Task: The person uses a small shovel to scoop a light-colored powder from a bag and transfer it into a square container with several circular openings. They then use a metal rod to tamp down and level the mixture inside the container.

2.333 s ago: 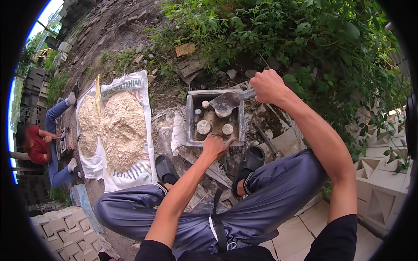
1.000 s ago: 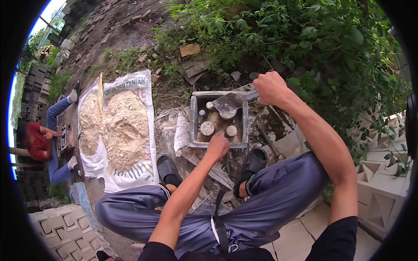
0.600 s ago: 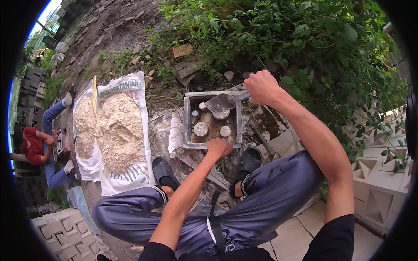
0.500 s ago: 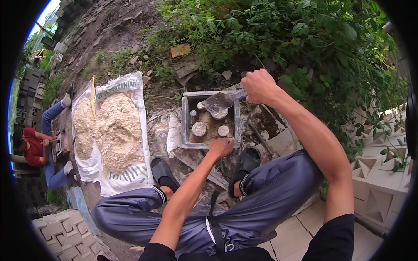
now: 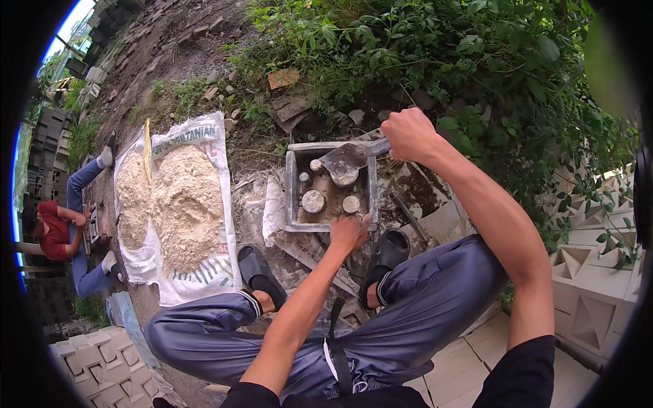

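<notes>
A square grey mould box [image 5: 292, 194] stands on the ground between my feet, with sandy material at the bottom. Inside it are several round pegs, among them a wide pale one [image 5: 313, 202] at near left and a smaller one [image 5: 351, 205] at near right. My right hand [image 5: 410, 134] is closed round the handle of a trowel, past the box's far right corner. The trowel's grey blade [image 5: 343, 158] lies over the far pegs and partly hides them. At the near wall my left hand [image 5: 349, 233] reaches over the rim, fingers bent and thumb apart, beside the small peg.
Left of the box, pale crumbly powder [image 5: 187, 207] is heaped on white sacks [image 5: 221, 163]. A metal bar [image 5: 410, 219] lies on the right. Bushes [image 5: 476, 61] grow beyond. Patterned blocks [image 5: 592, 292] stand at right, and another person [image 5: 58, 231] sits at far left.
My left hand has shifted slightly, its thumb and fingers now spread apart at the near rim. The trowel stays almost still over the box. At far left, the other person's hands have moved.
</notes>
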Demonstrator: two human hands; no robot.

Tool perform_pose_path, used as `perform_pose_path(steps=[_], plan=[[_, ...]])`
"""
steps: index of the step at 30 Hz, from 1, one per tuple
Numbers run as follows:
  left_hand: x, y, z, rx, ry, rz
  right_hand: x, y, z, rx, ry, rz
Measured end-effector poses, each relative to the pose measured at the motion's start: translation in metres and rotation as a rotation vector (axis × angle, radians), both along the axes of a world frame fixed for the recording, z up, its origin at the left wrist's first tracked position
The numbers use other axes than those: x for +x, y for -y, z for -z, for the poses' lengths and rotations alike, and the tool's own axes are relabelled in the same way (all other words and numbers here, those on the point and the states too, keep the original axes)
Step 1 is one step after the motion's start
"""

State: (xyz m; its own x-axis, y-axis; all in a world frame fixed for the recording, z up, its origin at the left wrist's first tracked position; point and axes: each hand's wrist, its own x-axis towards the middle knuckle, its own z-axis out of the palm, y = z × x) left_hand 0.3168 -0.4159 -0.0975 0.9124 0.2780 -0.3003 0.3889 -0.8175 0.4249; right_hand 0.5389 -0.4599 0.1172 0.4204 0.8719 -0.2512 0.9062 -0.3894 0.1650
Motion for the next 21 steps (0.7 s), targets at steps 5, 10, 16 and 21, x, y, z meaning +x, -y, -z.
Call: perform_pose_path(steps=[5,10,16,21], plan=[[0.010,0.002,0.003,0.024,-0.103,0.037,0.000,-0.003,0.000,-0.008,0.005,0.005],[0.008,-0.001,0.004,0.073,-0.074,0.036,-0.004,-0.008,-0.007,-0.004,-0.003,0.049],[0.003,0.000,-0.007,0.061,-0.071,0.053,-0.001,-0.005,-0.006,0.037,0.016,0.080],[0.000,-0.017,-0.031,-0.123,0.245,0.008,0.005,0.006,-0.004,0.011,0.028,0.139]])
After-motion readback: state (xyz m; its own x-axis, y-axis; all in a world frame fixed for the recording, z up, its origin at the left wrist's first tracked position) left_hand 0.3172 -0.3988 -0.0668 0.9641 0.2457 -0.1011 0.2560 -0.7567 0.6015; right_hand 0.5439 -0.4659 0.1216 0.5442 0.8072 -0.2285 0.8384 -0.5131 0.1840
